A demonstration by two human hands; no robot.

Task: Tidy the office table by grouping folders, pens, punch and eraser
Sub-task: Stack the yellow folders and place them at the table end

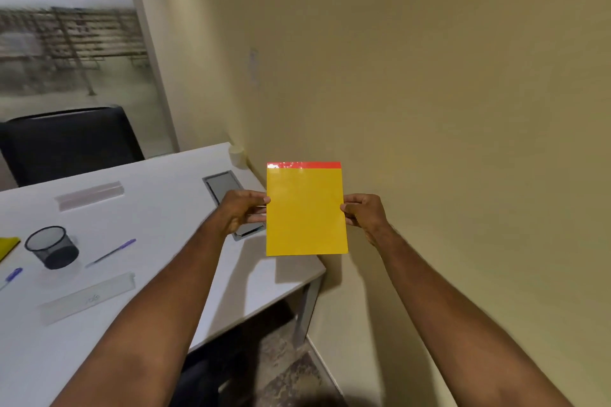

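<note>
A yellow folder [305,210] with a red strip along its top edge is held upright in the air past the right corner of the white table [158,208]. The left hand [243,211] pinches its left edge, thumb in front and fingers behind; the right hand [362,213] grips the right edge the same way. The cover looks smooth and glossy, a flat rectangle. On the table stand a black mesh pen cup [52,246], a purple pen [112,252] just beside it, a second pen [11,276] at the left edge, and two clear plastic strips [89,297].
</note>
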